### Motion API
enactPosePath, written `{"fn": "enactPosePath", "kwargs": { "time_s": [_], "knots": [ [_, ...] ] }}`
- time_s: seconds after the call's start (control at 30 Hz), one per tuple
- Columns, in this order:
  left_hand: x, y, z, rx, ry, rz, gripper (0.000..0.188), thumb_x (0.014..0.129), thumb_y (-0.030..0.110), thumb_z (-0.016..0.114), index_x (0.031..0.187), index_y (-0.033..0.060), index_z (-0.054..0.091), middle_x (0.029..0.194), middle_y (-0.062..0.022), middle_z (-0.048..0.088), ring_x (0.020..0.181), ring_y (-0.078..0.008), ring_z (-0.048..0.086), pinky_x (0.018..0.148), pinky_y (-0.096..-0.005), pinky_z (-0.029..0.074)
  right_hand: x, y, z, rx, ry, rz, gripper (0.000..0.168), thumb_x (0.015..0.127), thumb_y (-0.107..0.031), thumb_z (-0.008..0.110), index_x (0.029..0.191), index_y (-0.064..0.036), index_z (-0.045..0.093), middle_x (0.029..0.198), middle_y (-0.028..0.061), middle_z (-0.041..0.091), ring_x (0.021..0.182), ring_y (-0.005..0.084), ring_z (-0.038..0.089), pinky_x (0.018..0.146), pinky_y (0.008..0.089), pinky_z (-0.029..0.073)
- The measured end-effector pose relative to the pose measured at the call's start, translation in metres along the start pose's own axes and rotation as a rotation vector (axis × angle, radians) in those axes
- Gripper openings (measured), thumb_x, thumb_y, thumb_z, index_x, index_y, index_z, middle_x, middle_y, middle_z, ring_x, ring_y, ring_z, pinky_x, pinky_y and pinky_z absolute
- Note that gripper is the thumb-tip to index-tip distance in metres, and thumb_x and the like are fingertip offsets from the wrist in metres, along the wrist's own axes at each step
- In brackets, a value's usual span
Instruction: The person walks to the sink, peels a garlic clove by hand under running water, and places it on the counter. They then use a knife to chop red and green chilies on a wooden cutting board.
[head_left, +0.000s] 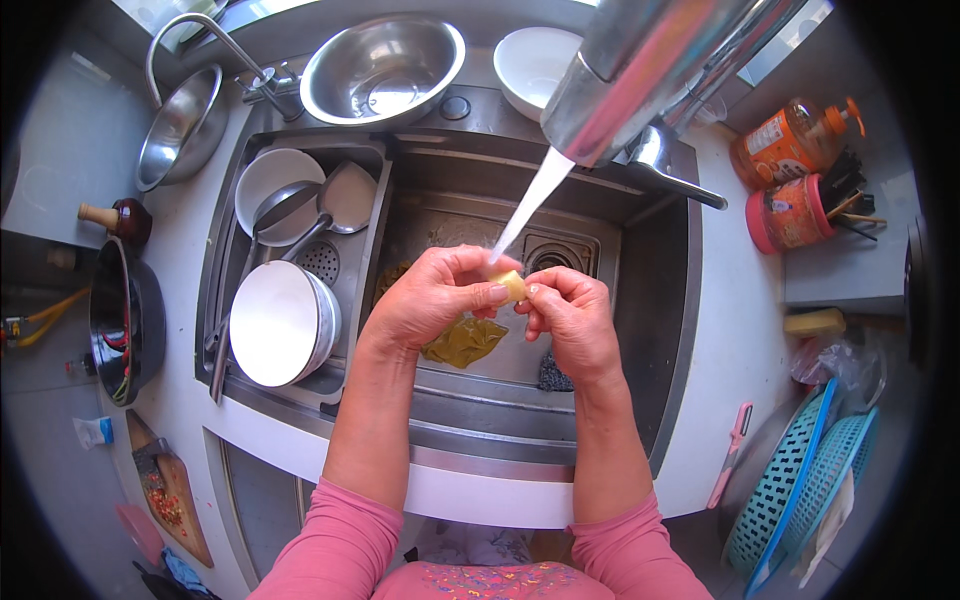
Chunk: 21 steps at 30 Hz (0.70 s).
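Water runs from a metal faucet onto the fingers of my left hand. That hand holds a small pale yellow piece of food, perhaps peeled ginger, between thumb and fingers. My right hand pinches the piece's right end with thumb and forefinger. Both hands are over the large basin of a steel sink. Below them lies a yellow-green, leaf-like or bag-like thing, partly hidden by my left hand. A dark scouring pad rests under my right wrist. The drain shows behind my fingers.
The left basin holds white bowls, a ladle and a spatula. Steel bowls stand behind and left. On the right are a pump bottle, a pink peeler or knife and colanders. A chopping board with a cleaver lies left.
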<state>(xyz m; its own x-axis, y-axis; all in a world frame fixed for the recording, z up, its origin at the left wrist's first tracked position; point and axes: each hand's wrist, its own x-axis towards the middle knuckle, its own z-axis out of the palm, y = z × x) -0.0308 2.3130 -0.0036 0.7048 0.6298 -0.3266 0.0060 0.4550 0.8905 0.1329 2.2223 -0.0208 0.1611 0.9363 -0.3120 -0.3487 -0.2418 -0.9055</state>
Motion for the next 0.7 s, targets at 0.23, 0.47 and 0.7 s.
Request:
{"fn": "enactPosePath", "kwargs": {
  "time_s": [0.23, 0.47, 0.7],
  "knots": [
    [0.001, -0.004, -0.001, -0.008, 0.007, 0.017, 0.031, 0.076, 0.016, 0.075, 0.103, 0.0031, 0.067, 0.090, -0.0055, 0.068, 0.084, -0.0132, 0.063, 0.081, -0.0274, 0.048, 0.002, 0.000, 0.000, 0.132, 0.005, 0.091, 0.010, 0.089, -0.008, 0.059, 0.091, 0.001, 0.063, 0.072, 0.0072, 0.065, 0.055, 0.0066, 0.057, 0.048, 0.0204, 0.051],
    [0.003, -0.004, 0.001, -0.135, -0.003, -0.001, 0.034, 0.081, 0.014, 0.071, 0.110, -0.0004, 0.062, 0.090, -0.0077, 0.067, 0.076, -0.0114, 0.063, 0.072, -0.0249, 0.053, 0.002, -0.004, -0.004, 0.264, 0.018, 0.107, 0.008, 0.087, -0.007, 0.061, 0.090, 0.000, 0.064, 0.074, 0.0065, 0.065, 0.057, 0.0070, 0.057, 0.049, 0.0203, 0.051],
    [0.008, -0.009, 0.001, -0.161, -0.011, -0.009, 0.033, 0.086, 0.019, 0.067, 0.110, -0.0015, 0.058, 0.088, -0.0068, 0.064, 0.067, -0.0091, 0.061, 0.065, -0.0221, 0.053, 0.000, -0.006, 0.006, -0.119, 0.067, -0.076, 0.010, 0.085, -0.006, 0.063, 0.091, 0.002, 0.064, 0.074, 0.0051, 0.063, 0.058, 0.0070, 0.056, 0.052, 0.0207, 0.049]
  ]
}}
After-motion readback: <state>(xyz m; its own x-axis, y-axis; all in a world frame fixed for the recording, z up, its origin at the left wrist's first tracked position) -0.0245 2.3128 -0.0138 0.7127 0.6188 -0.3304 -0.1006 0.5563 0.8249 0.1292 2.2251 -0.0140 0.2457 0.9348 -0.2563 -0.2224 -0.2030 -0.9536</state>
